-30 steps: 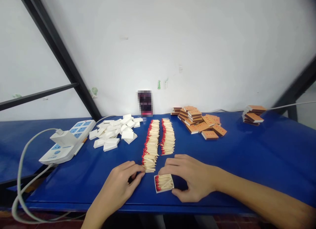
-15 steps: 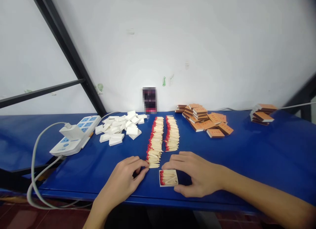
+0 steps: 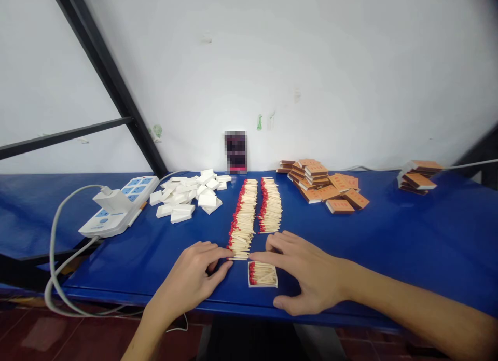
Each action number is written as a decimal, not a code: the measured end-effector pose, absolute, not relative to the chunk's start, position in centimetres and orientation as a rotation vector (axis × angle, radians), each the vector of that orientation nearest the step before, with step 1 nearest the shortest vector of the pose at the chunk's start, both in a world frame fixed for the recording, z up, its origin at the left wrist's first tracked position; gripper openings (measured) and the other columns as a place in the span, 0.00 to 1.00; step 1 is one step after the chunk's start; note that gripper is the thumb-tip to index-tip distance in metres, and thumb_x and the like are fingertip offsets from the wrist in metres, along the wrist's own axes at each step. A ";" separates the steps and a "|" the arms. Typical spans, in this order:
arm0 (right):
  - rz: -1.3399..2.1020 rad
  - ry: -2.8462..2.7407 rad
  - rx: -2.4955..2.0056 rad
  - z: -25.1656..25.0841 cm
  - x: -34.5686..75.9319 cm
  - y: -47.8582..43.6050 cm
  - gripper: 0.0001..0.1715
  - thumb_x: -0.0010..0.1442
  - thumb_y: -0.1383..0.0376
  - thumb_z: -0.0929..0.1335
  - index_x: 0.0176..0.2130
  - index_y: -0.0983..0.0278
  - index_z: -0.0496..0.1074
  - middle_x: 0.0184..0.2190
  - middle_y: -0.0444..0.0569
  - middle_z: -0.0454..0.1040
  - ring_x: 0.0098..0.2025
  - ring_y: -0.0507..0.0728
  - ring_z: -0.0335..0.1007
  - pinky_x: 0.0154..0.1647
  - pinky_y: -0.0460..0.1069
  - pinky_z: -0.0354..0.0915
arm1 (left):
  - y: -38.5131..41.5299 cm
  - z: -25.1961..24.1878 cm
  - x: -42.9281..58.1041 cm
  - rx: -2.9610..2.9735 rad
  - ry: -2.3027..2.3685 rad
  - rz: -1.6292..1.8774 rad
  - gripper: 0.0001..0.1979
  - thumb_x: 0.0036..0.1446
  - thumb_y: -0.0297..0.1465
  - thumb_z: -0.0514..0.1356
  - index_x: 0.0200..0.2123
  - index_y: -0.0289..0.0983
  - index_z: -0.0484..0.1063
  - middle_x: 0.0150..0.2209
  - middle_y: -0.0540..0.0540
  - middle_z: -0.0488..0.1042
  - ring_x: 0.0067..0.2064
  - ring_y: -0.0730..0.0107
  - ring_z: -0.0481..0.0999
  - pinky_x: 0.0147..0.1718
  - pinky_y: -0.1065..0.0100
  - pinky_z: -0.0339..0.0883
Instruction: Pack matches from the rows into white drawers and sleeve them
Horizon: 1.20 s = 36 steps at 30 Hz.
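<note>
My left hand [image 3: 200,270] rests at the near end of the left row of matches [image 3: 244,210]. Its index fingertip touches the red heads, and the thumb tip sits slightly below, a small gap between them. My right hand [image 3: 307,273] is spread, its index finger reaching to the plain ends of the nearest matches and its thumb low on the table. Between that index finger and thumb lies a white matchbox tray [image 3: 263,286] partly filled with matches, heads to the left. A second, shorter row of matches [image 3: 270,208] lies beyond my right hand.
White empty matchbox trays [image 3: 182,192] are heaped at the left. Brown matchboxes [image 3: 319,182] are piled at the back right, with a smaller stack [image 3: 420,177] farther right. A power strip [image 3: 120,205] with a plugged-in charger and looping cables is on the left of the blue table [image 3: 389,247].
My right thumb has moved off the tray's edge, and its index finger has reached over to the end of the left match row. My left thumb and index finger have parted slightly.
</note>
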State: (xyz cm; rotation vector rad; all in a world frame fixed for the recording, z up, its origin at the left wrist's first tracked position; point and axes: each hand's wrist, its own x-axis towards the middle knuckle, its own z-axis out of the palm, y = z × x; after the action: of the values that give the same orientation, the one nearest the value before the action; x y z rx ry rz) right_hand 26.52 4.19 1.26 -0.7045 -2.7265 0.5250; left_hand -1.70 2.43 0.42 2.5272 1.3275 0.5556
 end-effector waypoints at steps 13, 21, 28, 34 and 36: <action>0.579 -2.779 -0.818 1.7 26.4 4.2 0.39 0.61 0.51 0.69 0.66 0.62 0.63 0.45 0.55 0.66 0.45 0.63 0.61 0.49 0.60 0.58 | 2.3 0.3 -1.8 2.539 1.358 0.571 0.10 0.68 0.35 0.57 0.47 0.42 0.77 0.24 0.53 0.70 0.29 0.68 0.71 0.39 0.63 0.63; 0.590 -2.767 -0.845 1.7 26.4 4.6 0.38 0.61 0.50 0.70 0.65 0.61 0.64 0.45 0.54 0.65 0.45 0.62 0.62 0.48 0.59 0.58 | 2.4 -0.1 -1.9 2.570 1.343 0.583 0.12 0.68 0.36 0.57 0.49 0.41 0.78 0.24 0.54 0.71 0.28 0.70 0.71 0.43 0.62 0.65; 0.584 -2.737 -0.810 1.8 26.5 4.6 0.36 0.62 0.49 0.69 0.64 0.61 0.67 0.44 0.54 0.65 0.45 0.62 0.62 0.48 0.58 0.59 | 2.3 0.3 -1.8 2.580 1.339 0.570 0.13 0.68 0.35 0.57 0.50 0.41 0.78 0.25 0.52 0.71 0.29 0.69 0.71 0.37 0.65 0.64; 0.544 -2.763 -0.824 1.7 26.2 4.8 0.34 0.63 0.50 0.68 0.63 0.61 0.67 0.43 0.54 0.66 0.43 0.61 0.62 0.46 0.57 0.59 | 2.4 0.2 -1.8 2.565 1.340 0.554 0.12 0.69 0.36 0.57 0.50 0.42 0.78 0.25 0.53 0.71 0.29 0.69 0.70 0.40 0.63 0.63; 0.540 -2.768 -0.815 1.7 26.2 4.8 0.34 0.63 0.50 0.68 0.63 0.61 0.67 0.43 0.54 0.66 0.43 0.61 0.62 0.46 0.57 0.59 | 2.4 0.2 -1.8 2.567 1.335 0.553 0.12 0.69 0.36 0.57 0.50 0.43 0.77 0.25 0.53 0.71 0.28 0.69 0.70 0.41 0.62 0.63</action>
State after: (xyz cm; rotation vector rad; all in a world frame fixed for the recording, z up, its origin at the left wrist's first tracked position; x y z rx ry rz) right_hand 26.19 4.85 1.71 -0.8148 -2.7682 0.5404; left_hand -1.81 2.42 0.17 2.5669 1.3349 0.5534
